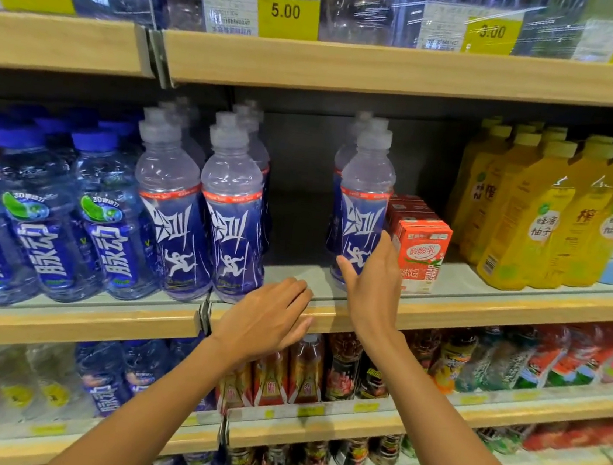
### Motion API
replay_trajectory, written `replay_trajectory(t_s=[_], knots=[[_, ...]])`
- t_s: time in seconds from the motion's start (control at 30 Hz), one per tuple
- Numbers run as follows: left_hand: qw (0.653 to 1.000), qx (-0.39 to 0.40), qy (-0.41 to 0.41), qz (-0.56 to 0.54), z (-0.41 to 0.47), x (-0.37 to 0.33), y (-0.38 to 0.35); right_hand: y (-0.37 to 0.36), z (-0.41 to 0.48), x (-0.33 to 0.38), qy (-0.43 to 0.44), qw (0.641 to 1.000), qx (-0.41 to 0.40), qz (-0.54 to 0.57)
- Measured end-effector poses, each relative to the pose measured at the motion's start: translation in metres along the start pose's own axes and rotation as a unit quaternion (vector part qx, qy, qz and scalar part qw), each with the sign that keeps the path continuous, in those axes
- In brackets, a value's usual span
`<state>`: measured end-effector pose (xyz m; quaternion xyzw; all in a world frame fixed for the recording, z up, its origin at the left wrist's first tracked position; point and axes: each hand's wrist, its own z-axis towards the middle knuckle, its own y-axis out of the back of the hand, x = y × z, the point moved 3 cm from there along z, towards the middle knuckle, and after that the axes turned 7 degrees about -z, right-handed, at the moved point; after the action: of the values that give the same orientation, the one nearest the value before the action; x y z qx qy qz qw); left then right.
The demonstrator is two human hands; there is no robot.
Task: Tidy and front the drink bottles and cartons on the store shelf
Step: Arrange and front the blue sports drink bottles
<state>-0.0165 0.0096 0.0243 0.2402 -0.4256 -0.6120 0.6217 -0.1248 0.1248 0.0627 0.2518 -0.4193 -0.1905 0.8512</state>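
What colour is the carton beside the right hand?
The carton is orange-red with a white label patch; head view.

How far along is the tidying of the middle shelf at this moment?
Looks done: the left purple bottles stand at the shelf edge, labels forward. In hand: the right hand touches the right purple bottle beside the red carton; the left hand rests on the edge. Left: the gap between them, probably.

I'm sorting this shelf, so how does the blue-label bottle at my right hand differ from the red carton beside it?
The blue-label bottle is tall, rounded and clear; the red carton is short, boxy and opaque. The right hand covers the bottle's lower front; the carton's face shows. Both stand upright.
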Motion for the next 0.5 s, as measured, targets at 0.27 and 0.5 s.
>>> replay_trajectory(t_s=[0.27, 0.5], knots=[[1.000, 0.006, 0.001, -0.017, 0.000, -0.001, 0.001, -0.023, 0.020, 0.006, -0.011, 0.998, -0.019, -0.052], [1.000, 0.012, 0.011, -0.021, 0.000, -0.003, 0.008, -0.035, 0.047, -0.002, -0.047, 0.995, 0.074, -0.035]])
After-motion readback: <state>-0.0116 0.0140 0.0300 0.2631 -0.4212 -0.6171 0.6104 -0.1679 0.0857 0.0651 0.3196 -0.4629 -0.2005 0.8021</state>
